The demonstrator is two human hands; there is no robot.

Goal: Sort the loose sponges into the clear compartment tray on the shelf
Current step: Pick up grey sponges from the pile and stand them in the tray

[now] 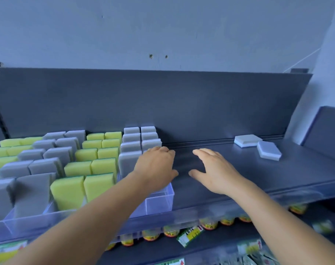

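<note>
A clear compartment tray point(159, 199) stands on the left half of the dark shelf point(239, 169), filled with rows of upright grey sponges point(130, 148) and yellow sponges point(99, 165). My left hand point(155, 167) rests palm down on the tray's right column, covering a grey sponge; whether it grips it I cannot tell. My right hand point(214, 171) hovers over bare shelf just right of the tray, fingers spread, holding nothing. Two loose grey-and-white sponges lie flat at the back right: one point(247, 140) near the back wall, the other point(269, 153) in front of it.
The shelf's dark back panel point(201, 104) rises behind everything, and a side panel point(325, 129) closes the right end. A clear lip runs along the shelf's front edge. Below it, a lower shelf holds jars point(208, 224) and packets with price tags.
</note>
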